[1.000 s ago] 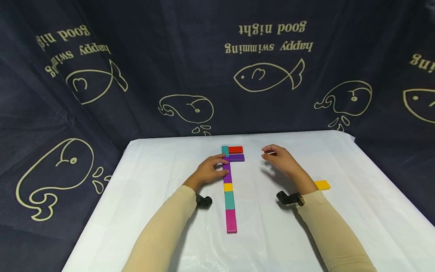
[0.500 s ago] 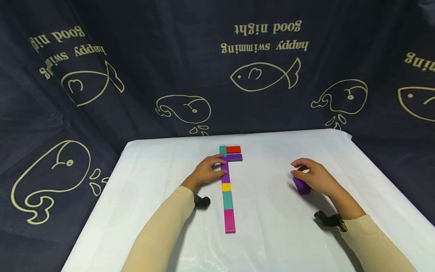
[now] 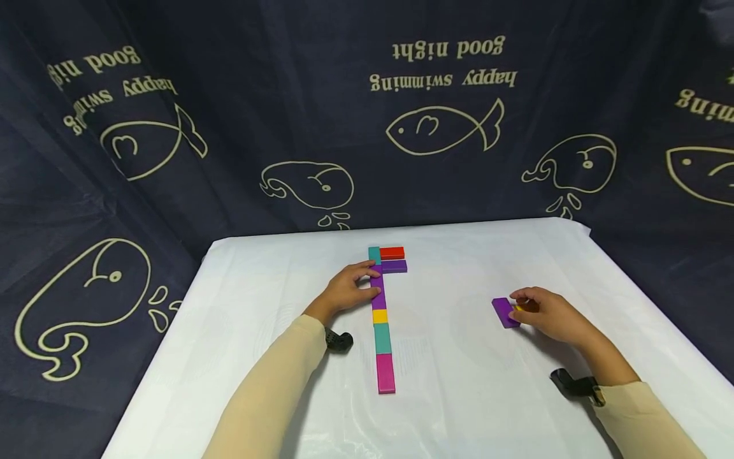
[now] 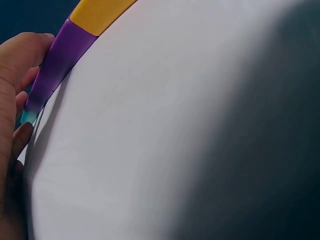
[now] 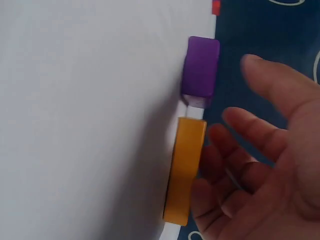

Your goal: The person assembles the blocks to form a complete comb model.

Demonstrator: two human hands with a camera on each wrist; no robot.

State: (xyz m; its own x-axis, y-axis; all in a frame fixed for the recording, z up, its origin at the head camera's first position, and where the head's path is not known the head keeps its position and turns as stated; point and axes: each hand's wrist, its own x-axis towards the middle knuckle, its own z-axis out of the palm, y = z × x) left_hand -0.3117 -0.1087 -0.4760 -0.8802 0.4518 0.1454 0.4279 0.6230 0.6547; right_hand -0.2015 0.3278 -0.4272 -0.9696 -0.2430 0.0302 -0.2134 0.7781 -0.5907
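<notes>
A straight row of flat coloured blocks runs away from me: magenta (image 3: 386,373), teal (image 3: 382,338), yellow (image 3: 380,316), purple (image 3: 378,299) and a far teal block (image 3: 374,254). My left hand (image 3: 348,287) rests against the purple part, thumb and fingertips at its side. The left wrist view shows the thumb by the purple block (image 4: 70,47). On the right, my right hand (image 3: 550,312) hovers at a loose yellow block (image 5: 185,172), partly hidden beneath it. A loose purple block (image 3: 504,312) lies just left of those fingers, which are spread apart from the thumb.
At the row's far end, a red block (image 3: 392,253) and a second purple block (image 3: 394,266) jut out rightward. A white cloth (image 3: 447,395) covers the table. Behind it hangs a dark curtain (image 3: 298,115) with fish drawings. Black camera mounts sit at both wrists.
My right hand has moved right and toward me, from near the row's far end to the loose yellow block, uncovering the loose purple block. My left hand has stayed at the row.
</notes>
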